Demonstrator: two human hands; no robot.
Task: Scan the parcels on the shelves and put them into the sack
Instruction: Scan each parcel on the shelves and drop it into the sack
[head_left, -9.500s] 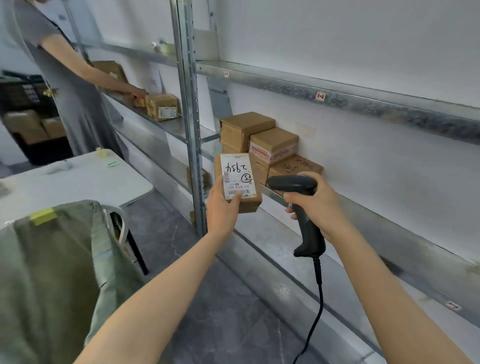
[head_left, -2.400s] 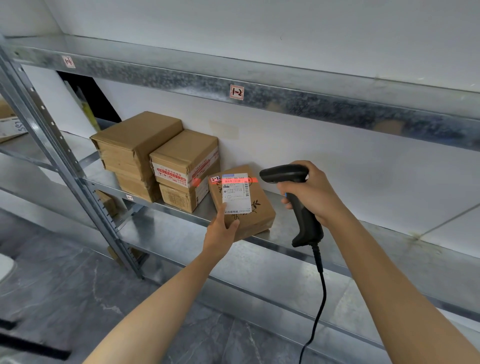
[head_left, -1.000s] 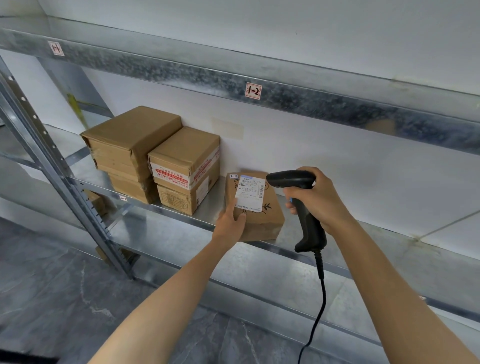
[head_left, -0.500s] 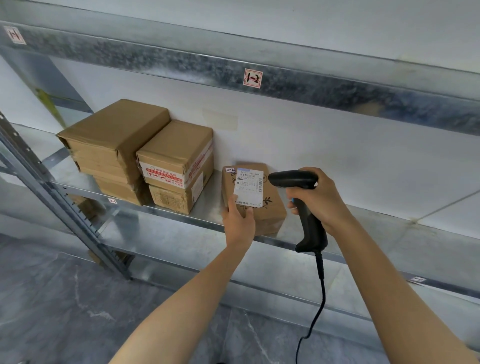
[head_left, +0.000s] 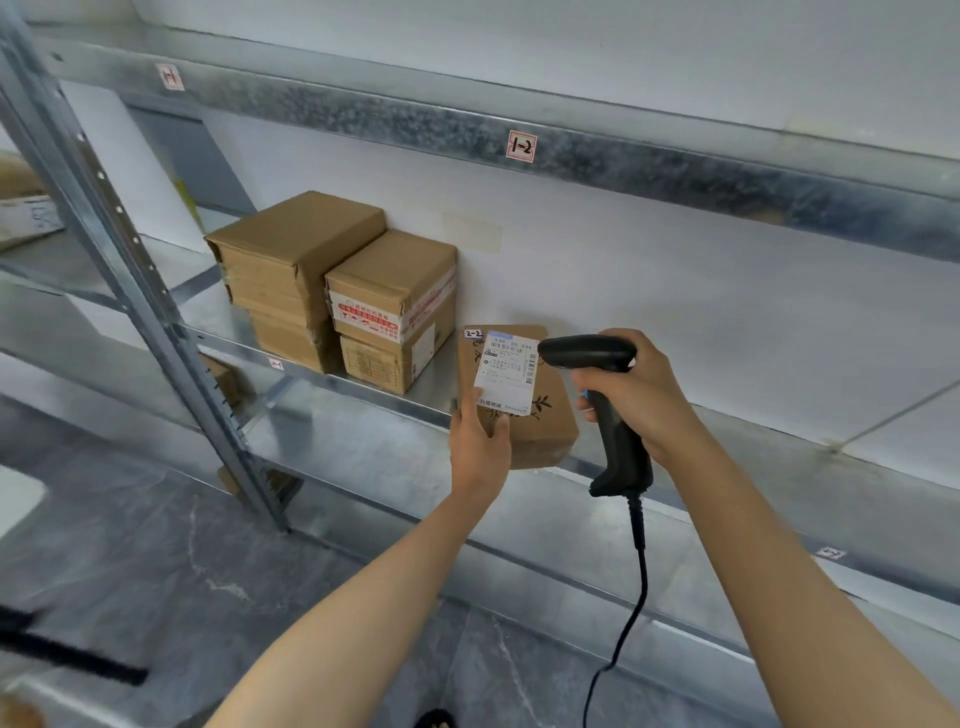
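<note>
The shelf (head_left: 363, 410) ran behind both hands, its front lip just below the left fingers. The boxes (head_left: 395, 296) stood in stacks well to the left of those fingers, untouched; I judged that they waited their turn. The parcel (head_left: 545, 421) was tipped up at the lip with its face toward the wearer, most likely so that the code could be read. Whether its lower edge rested on the shelf I could not tell.

The scanner (head_left: 613, 415) stood upright in the right hand (head_left: 644, 395), its head aimed left, just beside the label (head_left: 506, 374) (no beam showed on the paper). The right fingers (head_left: 589, 387) were wrapped tight round the grip, the thumb over the top. The cable (head_left: 636, 597) hung down from under that fist.

The left hand (head_left: 480, 447) pinched the parcel's lower left corner, its thumb (head_left: 470, 413) on the front just beside the label and clear of the print. The other fingers were mostly hidden behind. The scan seemed in hand. The sack was out of view, so the drop was yet to come.
</note>
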